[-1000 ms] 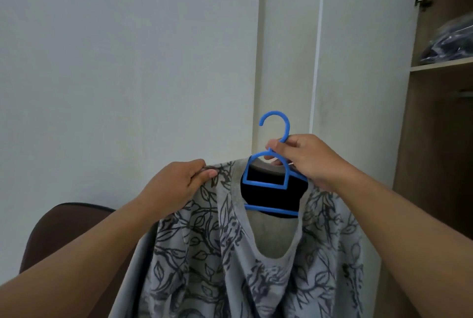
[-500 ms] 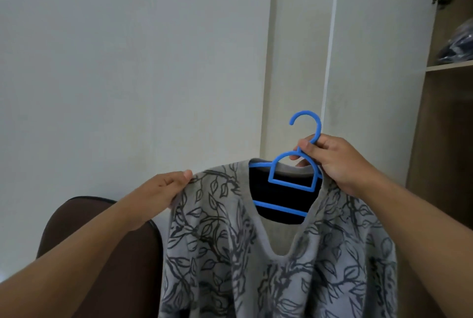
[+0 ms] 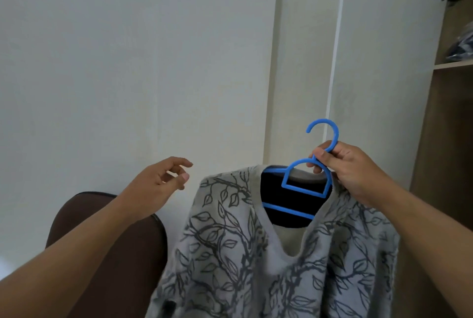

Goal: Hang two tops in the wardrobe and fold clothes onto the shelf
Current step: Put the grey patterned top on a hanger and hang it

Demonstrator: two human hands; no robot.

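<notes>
Blue plastic hanger [image 3: 304, 184], leaf-print knit top [image 3: 256, 253], right hand [image 3: 345, 171] gripping

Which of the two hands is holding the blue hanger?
The right hand pinches the blue hanger just under its hook; the left hand is free, touching nothing.

We had one head-worn wide-angle view, facing forward at a white wall [image 3: 128, 61], close above our raised hands [image 3: 158, 187].

A grey top [image 3: 268, 253] printed with dark leafy vines hung on a blue plastic hanger [image 3: 304, 184], hook upright at twelve o'clock, neckline open, at five o'clock in view.
</notes>
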